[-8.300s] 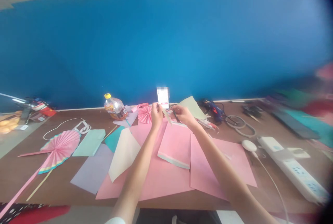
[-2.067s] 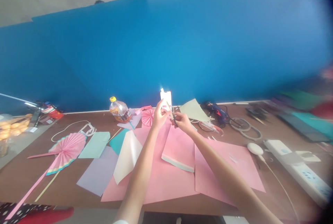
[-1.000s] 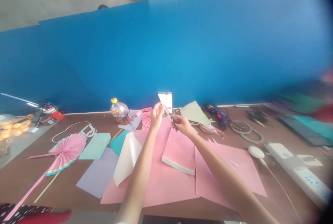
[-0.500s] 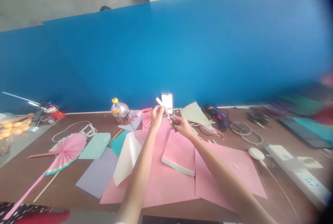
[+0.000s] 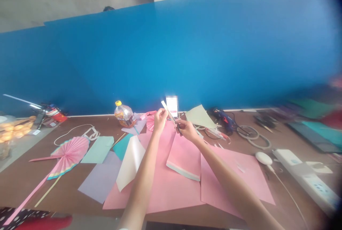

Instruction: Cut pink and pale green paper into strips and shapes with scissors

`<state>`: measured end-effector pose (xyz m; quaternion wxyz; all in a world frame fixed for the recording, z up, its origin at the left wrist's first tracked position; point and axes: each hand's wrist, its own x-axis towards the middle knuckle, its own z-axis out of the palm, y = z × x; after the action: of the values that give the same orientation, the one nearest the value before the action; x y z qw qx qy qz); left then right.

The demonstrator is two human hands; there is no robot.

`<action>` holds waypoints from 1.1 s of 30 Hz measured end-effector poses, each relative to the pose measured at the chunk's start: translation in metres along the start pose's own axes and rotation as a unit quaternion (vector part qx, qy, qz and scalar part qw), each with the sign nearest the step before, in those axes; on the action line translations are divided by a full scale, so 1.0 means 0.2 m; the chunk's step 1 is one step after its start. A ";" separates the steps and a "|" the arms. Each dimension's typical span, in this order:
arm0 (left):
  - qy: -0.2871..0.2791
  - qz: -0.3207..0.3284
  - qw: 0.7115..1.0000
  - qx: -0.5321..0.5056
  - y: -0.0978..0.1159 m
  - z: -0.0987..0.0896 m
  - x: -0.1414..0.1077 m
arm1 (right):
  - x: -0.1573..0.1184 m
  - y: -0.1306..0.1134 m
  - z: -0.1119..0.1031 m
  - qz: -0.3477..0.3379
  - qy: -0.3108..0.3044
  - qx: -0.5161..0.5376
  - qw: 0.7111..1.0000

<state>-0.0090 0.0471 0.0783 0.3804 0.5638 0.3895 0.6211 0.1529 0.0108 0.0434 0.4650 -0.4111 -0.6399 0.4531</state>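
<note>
A narrow pale paper strip (image 5: 164, 105) is pinched in my left hand (image 5: 160, 116), its free end pointing up and left. Dark-handled scissors (image 5: 178, 129) are in my right hand (image 5: 186, 129), with the blades angled up and left beside the strip. Whether the blades are closed on the strip is too small to tell. Both hands are above the pink paper sheets (image 5: 171, 194) at the middle of the table. Below my right hand lies a folded pink piece (image 5: 184, 155) with a pale blue edge. A lit phone (image 5: 172, 104) stands just behind the hands.
To the left are a pleated pink fan (image 5: 69, 153), a mint paper piece (image 5: 98, 150), a lavender sheet (image 5: 97, 180) and a drink bottle (image 5: 125, 115). On the right lie a glue gun (image 5: 226, 121), tape rings (image 5: 248, 134) and a white power strip (image 5: 307, 176). A blue partition (image 5: 165, 52) stands behind.
Both hands stay almost in place, still with the strip and scissors. The strip's free end has shifted very slightly to the right.
</note>
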 end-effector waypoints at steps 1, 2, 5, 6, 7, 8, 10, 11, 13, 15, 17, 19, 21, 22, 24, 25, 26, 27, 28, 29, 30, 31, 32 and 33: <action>0.001 0.001 1.000 0.002 0.00 0.00 0.00 | 0.00 0.00 0.00 0.003 0.001 0.000 1.000; 0.001 0.002 1.000 0.003 0.00 0.00 0.00 | 0.00 -0.01 0.00 0.004 -0.001 0.000 1.000; -0.006 0.003 1.000 0.001 0.01 0.00 -0.01 | -0.01 -0.02 0.01 0.003 -0.008 0.005 1.000; -0.012 0.004 1.000 0.002 0.01 0.00 -0.01 | -0.01 -0.02 0.00 0.001 -0.008 0.004 1.000; -0.017 0.005 1.000 0.004 0.01 0.00 -0.01 | -0.01 -0.02 0.00 -0.001 -0.007 0.002 1.000; -0.020 0.005 1.000 0.007 0.01 0.00 -0.01 | -0.01 -0.02 0.00 -0.003 -0.006 0.001 1.000; -0.023 0.005 1.000 0.011 0.01 0.00 -0.01 | 0.00 -0.01 0.00 -0.007 -0.004 0.002 1.000; -0.021 0.004 1.000 0.013 0.01 0.00 -0.01 | 0.00 -0.01 0.00 -0.008 -0.004 0.005 1.000; -0.015 0.003 1.000 0.015 0.00 0.00 -0.01 | 0.00 0.00 0.00 -0.007 -0.007 0.012 1.000; -0.012 0.001 1.000 0.013 -0.01 0.00 -0.01 | 0.00 0.01 0.00 0.001 -0.010 0.018 1.000; -0.011 -0.002 1.000 0.012 -0.01 0.00 -0.01 | 0.00 0.01 0.00 0.010 -0.009 0.021 1.000; -0.013 -0.006 1.000 0.009 0.00 0.01 -0.01 | 0.00 0.00 0.00 0.014 -0.006 0.023 1.000; -0.020 -0.011 1.000 0.003 0.01 0.01 -0.02 | 0.00 0.00 0.00 0.013 -0.004 0.023 1.000; -0.024 -0.013 1.000 -0.001 0.01 0.02 -0.02 | 0.00 0.00 0.00 0.011 -0.004 0.023 1.000; -0.029 -0.014 0.999 -0.006 0.02 0.02 -0.03 | 0.00 0.00 0.00 0.006 -0.003 0.024 1.000; -0.029 -0.013 0.999 -0.008 0.02 0.02 -0.03 | 0.00 0.00 0.00 0.003 -0.002 0.025 1.000; -0.028 -0.013 0.999 -0.011 0.02 0.02 -0.03 | 0.00 0.00 0.00 0.000 -0.001 0.027 1.000; -0.026 -0.012 0.999 -0.014 0.01 0.03 -0.02 | 0.00 0.00 0.00 -0.003 -0.001 0.029 1.000; -0.025 -0.012 0.999 -0.017 0.01 0.03 -0.02 | 0.00 0.01 0.00 -0.004 -0.001 0.030 1.000; -0.023 -0.013 0.999 -0.019 0.01 0.03 -0.02 | 0.00 0.01 0.00 -0.004 -0.001 0.029 1.000; -0.022 -0.013 0.999 -0.019 0.00 0.03 -0.02 | 0.00 0.01 0.00 -0.003 -0.002 0.027 1.000; -0.022 -0.014 1.000 -0.017 0.00 0.03 -0.02 | 0.00 0.00 0.00 -0.001 -0.003 0.025 1.000; -0.022 -0.015 1.000 -0.012 -0.01 0.03 -0.02 | 0.00 0.00 -0.01 0.001 -0.003 0.022 1.000; -0.023 -0.017 1.000 -0.005 -0.01 0.03 -0.02 | 0.00 0.00 -0.01 0.002 -0.003 0.019 1.000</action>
<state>-0.0019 0.0444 0.0758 0.4024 0.5693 0.3870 0.6035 0.1546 0.0110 0.0443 0.4699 -0.4022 -0.6315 0.4677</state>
